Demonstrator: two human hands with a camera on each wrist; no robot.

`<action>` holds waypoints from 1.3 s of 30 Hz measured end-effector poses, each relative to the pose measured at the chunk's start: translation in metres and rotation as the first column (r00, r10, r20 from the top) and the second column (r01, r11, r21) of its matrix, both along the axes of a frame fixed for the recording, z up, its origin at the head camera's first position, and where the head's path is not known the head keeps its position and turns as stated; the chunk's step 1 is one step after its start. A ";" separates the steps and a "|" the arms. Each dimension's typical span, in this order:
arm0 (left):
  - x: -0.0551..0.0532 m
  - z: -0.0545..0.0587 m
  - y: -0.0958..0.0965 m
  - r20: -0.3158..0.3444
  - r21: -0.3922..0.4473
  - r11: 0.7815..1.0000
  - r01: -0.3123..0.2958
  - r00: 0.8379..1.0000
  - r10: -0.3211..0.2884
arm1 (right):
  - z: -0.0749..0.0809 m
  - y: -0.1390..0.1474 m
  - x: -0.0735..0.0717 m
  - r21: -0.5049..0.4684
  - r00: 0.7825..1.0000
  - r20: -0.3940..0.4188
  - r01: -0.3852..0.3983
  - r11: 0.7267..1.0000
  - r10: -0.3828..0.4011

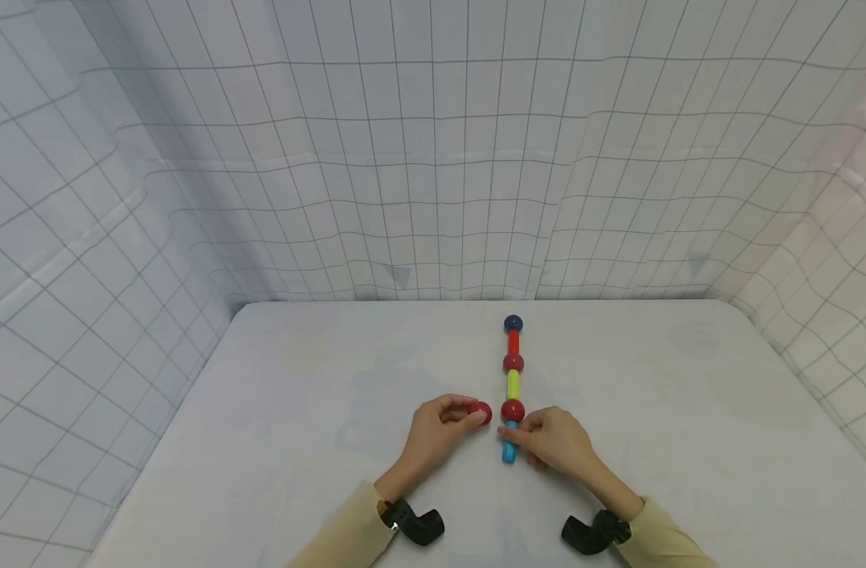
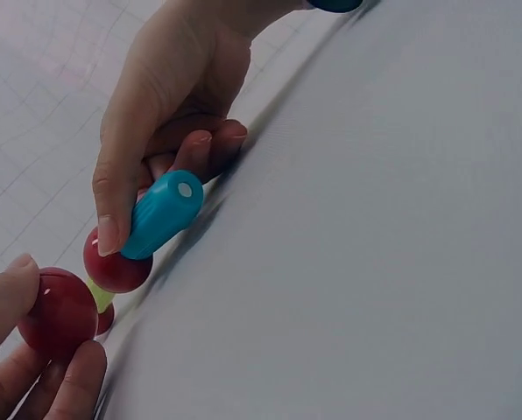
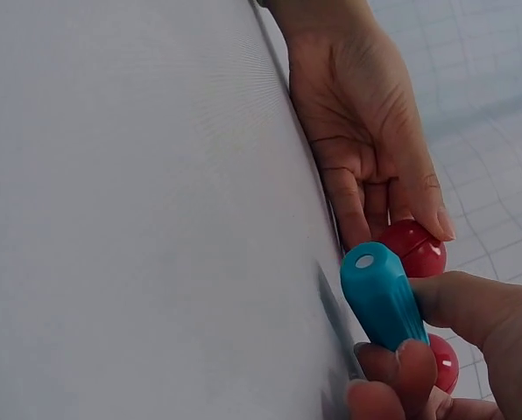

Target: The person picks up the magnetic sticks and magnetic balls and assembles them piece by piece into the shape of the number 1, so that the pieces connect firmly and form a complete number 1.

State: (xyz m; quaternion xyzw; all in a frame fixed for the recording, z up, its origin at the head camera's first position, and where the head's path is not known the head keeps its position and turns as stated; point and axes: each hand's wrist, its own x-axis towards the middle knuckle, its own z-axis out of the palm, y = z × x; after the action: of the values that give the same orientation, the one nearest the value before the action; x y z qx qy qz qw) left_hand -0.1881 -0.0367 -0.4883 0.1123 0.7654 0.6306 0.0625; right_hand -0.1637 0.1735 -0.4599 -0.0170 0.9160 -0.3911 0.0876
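My left hand point(image 1: 438, 432) pinches a loose red ball point(image 2: 58, 315) between thumb and fingers, just left of a straight chain of balls and rods. My right hand point(image 1: 557, 442) grips the blue rod point(image 2: 163, 214) at the chain's near end, thumb on one side and fingers on the other. That rod touches a red ball point(image 1: 513, 410). Beyond it run a yellow-green rod point(image 1: 513, 384), another red ball point(image 1: 513, 362), a red rod point(image 1: 513, 341) and a dark blue ball point(image 1: 513, 323). The blue rod's near end shows a pale round spot in both wrist views.
A white table point(image 1: 277, 410) lies under the hands. White curtains point(image 1: 433, 158) with a dark grid hang behind it and along both sides. Each wrist wears a black strap with a camera, such as the left wrist camera point(image 1: 420, 527).
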 end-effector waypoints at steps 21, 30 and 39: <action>0.018 0.002 0.006 -0.008 -0.085 0.996 0.007 1.000 -0.007 | -0.003 0.000 -0.002 -0.038 0.998 -0.030 0.059 0.998 -0.060; 0.026 0.000 0.009 -0.042 -0.076 0.997 -0.005 0.999 0.002 | -0.002 -0.002 -0.002 -0.057 0.996 -0.050 0.068 0.996 -0.071; 0.032 0.001 0.011 -0.056 -0.082 0.996 -0.021 0.998 0.016 | -0.001 -0.002 -0.001 -0.081 0.995 -0.063 0.074 0.994 -0.079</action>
State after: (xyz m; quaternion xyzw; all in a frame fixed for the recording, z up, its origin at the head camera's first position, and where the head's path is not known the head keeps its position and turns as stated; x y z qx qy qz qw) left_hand -0.1564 -0.0255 -0.4875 0.1198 0.7932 0.5958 0.0400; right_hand -0.1651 0.1711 -0.4612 0.0017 0.9024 -0.4288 0.0417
